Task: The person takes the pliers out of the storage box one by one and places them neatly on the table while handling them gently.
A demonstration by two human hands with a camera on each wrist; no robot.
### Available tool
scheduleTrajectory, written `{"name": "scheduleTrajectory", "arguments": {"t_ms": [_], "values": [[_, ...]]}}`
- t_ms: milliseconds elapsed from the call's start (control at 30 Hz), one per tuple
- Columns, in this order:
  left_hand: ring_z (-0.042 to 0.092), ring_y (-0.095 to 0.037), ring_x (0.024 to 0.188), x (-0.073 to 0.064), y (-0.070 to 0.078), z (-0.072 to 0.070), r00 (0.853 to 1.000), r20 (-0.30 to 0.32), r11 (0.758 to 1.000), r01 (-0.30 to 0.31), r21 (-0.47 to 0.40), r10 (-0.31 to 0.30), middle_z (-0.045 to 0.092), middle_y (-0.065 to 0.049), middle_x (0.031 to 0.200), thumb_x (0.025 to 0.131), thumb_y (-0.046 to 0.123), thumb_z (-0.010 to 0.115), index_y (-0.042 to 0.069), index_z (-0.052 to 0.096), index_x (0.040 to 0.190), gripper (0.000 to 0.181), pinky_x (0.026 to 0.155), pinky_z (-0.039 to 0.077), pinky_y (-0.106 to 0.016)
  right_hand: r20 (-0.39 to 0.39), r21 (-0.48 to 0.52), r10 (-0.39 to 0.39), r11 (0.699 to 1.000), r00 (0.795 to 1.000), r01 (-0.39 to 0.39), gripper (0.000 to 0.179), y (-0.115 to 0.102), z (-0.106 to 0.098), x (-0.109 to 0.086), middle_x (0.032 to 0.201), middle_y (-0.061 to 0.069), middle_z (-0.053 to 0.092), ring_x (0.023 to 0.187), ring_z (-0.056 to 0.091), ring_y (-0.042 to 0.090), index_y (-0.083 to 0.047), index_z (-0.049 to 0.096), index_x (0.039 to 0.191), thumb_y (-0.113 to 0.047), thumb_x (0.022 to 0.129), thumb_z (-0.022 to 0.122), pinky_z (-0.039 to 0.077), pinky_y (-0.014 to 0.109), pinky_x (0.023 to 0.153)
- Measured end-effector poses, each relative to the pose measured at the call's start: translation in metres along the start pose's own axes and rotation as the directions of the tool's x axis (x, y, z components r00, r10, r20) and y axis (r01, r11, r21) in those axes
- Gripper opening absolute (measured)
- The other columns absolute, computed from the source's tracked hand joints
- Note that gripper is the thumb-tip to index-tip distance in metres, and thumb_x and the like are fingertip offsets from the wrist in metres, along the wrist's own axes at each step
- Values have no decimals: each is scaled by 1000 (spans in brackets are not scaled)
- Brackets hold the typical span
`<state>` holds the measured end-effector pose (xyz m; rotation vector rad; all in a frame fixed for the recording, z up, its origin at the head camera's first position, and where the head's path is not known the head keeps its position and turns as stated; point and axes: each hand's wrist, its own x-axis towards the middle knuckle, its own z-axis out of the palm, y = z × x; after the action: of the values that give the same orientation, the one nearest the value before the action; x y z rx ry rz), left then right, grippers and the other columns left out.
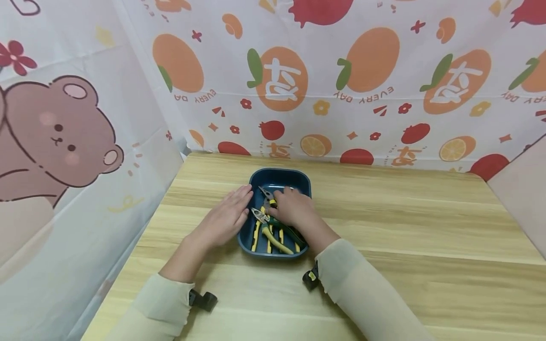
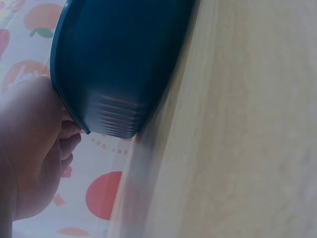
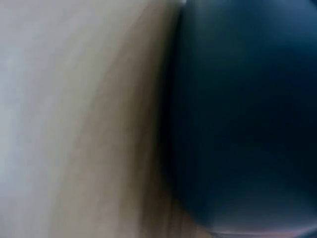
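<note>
A dark blue rectangular basin (image 1: 279, 174) stands on the table and holds several pliers. My left hand (image 1: 226, 213) rests with its fingers fairly straight against the basin's left rim; in the left wrist view, that hand (image 2: 37, 144) touches the rim of the basin (image 2: 124, 54). Inside the basin, my right hand (image 1: 294, 208) has its fingers curled around long-nosed pliers (image 1: 267, 193) with yellow and black handles, which the hand partly hides. Closer to me lie pliers with pale yellow-green handles (image 1: 275, 240). The right wrist view is blurred and shows only the outer wall of the basin (image 3: 237, 124).
Yellow-and-black strips (image 1: 256, 237) lie along the basin floor under the pliers. The basin stands on a wood-grain table (image 1: 405, 227). A fruit-print cloth (image 1: 324, 85) hangs behind the table's back edge, and a bear-print cloth (image 1: 55, 132) is at the left.
</note>
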<state>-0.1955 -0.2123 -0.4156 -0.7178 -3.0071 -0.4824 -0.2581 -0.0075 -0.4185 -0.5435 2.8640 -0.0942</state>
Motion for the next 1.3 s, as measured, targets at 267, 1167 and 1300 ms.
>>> {"name": "scheduleTrajectory", "arguments": {"t_ms": [267, 1167, 1300], "values": [[15, -25, 153, 2, 0, 1, 1000, -1, 1000, 4, -13, -4, 19, -8, 165, 105, 24, 40, 2, 32, 153, 54, 124, 16, -47, 11, 49, -9, 999, 1000, 8, 62, 3, 1, 4, 140, 8, 54, 128, 52, 27, -22, 52, 141, -64, 94, 47, 46, 52, 105], [17, -27, 152, 2, -1, -4, 1000, -16, 999, 2, -38, -2, 21, -9, 164, 104, 23, 41, 1, 33, 152, 53, 124, 16, -47, -464, 866, 215, 314, 859, 389, 36, 26, -6, -14, 77, 4, 49, 59, 42, 16, -10, 51, 128, -33, 100, 54, 38, 26, 52], [17, -26, 152, -1, 1, -3, 1000, -10, 999, 15, -50, -15, 20, -8, 164, 104, 23, 40, 2, 33, 152, 53, 124, 15, -47, -450, 893, 341, 150, 825, 425, 29, 28, -8, -19, 68, -1, 44, 52, 40, 12, -8, 53, 120, -24, 97, 61, 34, 21, 46]]}}
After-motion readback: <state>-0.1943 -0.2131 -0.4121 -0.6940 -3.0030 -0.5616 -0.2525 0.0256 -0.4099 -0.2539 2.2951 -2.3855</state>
